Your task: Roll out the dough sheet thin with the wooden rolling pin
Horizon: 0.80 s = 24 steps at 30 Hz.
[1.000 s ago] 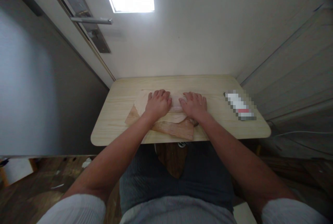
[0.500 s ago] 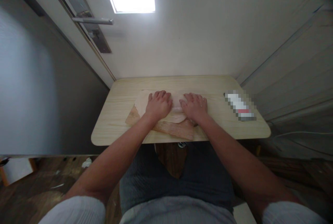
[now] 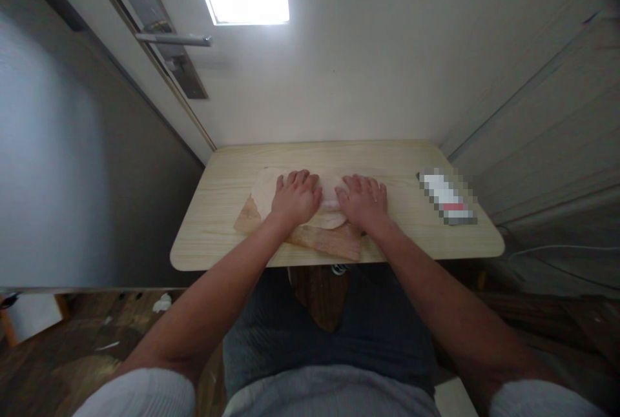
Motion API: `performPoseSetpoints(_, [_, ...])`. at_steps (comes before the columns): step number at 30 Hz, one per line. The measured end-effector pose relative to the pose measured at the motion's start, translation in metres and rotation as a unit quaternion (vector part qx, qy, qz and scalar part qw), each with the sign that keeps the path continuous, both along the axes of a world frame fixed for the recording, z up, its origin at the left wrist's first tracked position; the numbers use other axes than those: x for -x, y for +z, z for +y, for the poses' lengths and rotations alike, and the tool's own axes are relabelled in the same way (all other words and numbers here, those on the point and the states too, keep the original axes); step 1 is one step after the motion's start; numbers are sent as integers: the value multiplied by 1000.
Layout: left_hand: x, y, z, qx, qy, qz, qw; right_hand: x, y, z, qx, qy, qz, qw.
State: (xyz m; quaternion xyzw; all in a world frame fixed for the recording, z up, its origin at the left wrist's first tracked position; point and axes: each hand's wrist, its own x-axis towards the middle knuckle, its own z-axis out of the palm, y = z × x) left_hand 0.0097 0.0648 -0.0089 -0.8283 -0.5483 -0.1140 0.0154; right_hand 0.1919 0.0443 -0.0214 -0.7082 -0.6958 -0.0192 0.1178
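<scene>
A thin, pale, dough-like sheet [image 3: 264,187] lies on a light brown wooden board [image 3: 329,242]. Between my hands part of it looks smooth and whitish, with a ridge or fold [image 3: 331,204] running across; I cannot tell whether this is rolled sheet or a separate piece. My left hand [image 3: 296,196] rests palm down on the sheet, fingers spread and a little bent. Just to the right, my right hand [image 3: 363,199] lies the same way over the sheet's right end. Whatever is under both palms is hidden.
The board rests on a small pale wooden table [image 3: 203,223] against a white door [image 3: 339,81] with a metal handle [image 3: 179,39]. A pixelated flat object [image 3: 445,197] lies at the table's right. A cable [image 3: 566,248] runs along the right wall.
Almost nothing differs. Both hands have shifted very slightly to the right and stay flat on the sheet.
</scene>
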Motion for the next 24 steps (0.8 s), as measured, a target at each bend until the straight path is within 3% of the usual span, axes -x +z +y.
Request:
performPoseSetpoints(11, [0, -1, -6, -32, -6, 14, 999, -1, -7, -1, -28, 3, 4, 1000])
performPoseSetpoints(24, [-2, 0, -14, -16, 2, -2, 1000, -2, -15, -10, -83, 19, 6, 996])
